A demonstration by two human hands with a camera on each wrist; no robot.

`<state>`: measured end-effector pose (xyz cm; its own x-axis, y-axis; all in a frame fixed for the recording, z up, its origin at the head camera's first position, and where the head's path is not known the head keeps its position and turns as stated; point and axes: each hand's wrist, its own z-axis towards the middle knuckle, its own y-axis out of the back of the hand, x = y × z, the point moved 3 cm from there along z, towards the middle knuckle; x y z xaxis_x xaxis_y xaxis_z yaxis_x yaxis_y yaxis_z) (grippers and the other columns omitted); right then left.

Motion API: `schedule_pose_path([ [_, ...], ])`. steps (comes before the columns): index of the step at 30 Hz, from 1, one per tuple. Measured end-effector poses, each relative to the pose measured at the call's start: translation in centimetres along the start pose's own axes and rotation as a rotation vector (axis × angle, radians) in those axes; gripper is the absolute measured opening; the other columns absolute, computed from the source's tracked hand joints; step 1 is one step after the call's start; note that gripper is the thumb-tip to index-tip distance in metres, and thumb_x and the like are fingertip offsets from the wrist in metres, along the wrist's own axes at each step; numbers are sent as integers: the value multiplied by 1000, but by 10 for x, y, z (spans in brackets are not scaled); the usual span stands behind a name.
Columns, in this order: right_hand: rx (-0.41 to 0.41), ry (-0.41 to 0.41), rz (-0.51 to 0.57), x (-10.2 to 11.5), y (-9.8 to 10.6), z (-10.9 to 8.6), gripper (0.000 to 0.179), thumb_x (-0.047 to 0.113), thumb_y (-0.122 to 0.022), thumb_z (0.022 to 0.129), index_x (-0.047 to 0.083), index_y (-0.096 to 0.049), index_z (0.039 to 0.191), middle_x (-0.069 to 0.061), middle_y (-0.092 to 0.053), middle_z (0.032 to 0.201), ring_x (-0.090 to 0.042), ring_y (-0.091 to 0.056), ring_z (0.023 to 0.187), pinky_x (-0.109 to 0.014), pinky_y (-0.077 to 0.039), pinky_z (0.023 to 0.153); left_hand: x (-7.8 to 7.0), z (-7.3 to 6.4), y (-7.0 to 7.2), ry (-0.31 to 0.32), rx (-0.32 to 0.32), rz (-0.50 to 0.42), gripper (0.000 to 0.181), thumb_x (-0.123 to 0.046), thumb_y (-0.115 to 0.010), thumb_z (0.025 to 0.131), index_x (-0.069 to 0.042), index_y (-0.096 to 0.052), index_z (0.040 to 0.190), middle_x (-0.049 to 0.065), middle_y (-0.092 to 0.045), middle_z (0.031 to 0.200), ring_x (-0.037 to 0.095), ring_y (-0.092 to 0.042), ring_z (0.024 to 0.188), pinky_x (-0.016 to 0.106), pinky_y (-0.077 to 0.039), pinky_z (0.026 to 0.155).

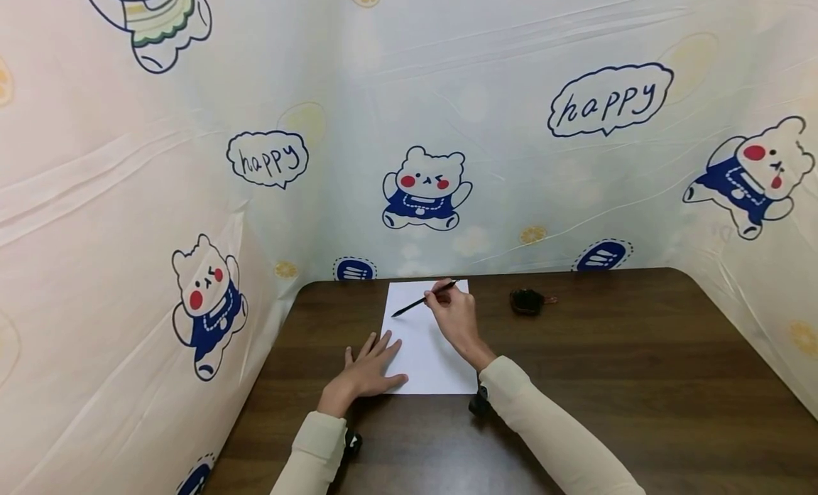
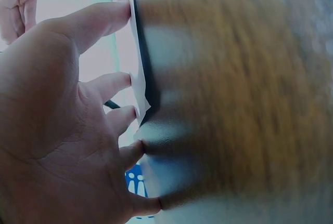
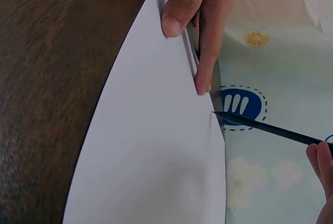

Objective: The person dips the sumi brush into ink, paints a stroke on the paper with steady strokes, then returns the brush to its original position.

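Observation:
A blank white sheet of paper lies on the dark wooden table. Spread out flat, my left hand rests partly on the sheet's left edge and partly on the wood; the left wrist view shows its fingertips pressing down. My right hand pinches a dark pencil above the upper part of the sheet. The pencil slants, its tip pointing left near the sheet's upper left edge. In the right wrist view the pencil tip meets the paper's outline; whether it touches is unclear.
On the table, right of the paper, sits a small dark object with a short reddish end; its kind is unclear. A printed curtain with bears and "happy" bubbles encloses the table at the back and both sides.

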<state>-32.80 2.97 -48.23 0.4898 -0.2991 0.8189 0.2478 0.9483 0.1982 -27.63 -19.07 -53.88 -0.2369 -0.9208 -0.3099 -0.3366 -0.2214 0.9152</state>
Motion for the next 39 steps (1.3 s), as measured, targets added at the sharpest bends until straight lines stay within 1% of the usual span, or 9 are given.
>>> schedule_pose_path([
  [7,12,-12,-44,-5,0,-4,8,10,-76,98,4,-72,96,-10,-81,89,-22,-81,82,-26,-64,72,-2,0,1,-3,4,1,84,-64,-62,99,-27,-33,169,3,-14,181,41,-6,167,85,-1,120],
  [14,32,16,-117,-5,-1,-5,6,11,-75,99,7,-73,95,-6,-80,87,-17,-80,79,-26,-63,70,-3,-1,1,1,3,2,84,-64,-62,99,-28,-33,169,2,-13,181,40,-6,168,85,-1,120],
  [19,39,28,-147,-5,-2,-5,5,10,-75,98,9,-73,93,-4,-80,84,-16,-79,77,-27,-62,68,-2,-1,0,-2,-4,0,85,-63,-64,98,-26,-34,169,4,-14,181,41,-7,167,86,-2,120],
  [26,45,15,-172,-4,-2,-6,7,12,-76,99,10,-72,93,-4,-81,84,-16,-79,77,-29,-63,69,-2,-1,1,-4,1,-5,85,-65,-63,98,-27,-34,169,3,-14,181,40,-6,168,85,-1,120],
  [33,41,33,-186,-3,-2,-7,7,12,-76,98,11,-72,93,-3,-80,84,-16,-79,78,-30,-63,69,-2,-1,0,-7,-4,-1,86,-66,-62,99,-27,-33,169,3,-15,181,40,-7,168,85,-2,121],
  [39,35,34,-206,0,-2,-7,7,11,-77,98,9,-72,93,-5,-80,85,-17,-80,79,-33,-64,70,-2,-2,2,-4,5,-5,85,-65,-62,99,-28,-33,169,3,-14,181,40,-6,168,84,-1,121],
])
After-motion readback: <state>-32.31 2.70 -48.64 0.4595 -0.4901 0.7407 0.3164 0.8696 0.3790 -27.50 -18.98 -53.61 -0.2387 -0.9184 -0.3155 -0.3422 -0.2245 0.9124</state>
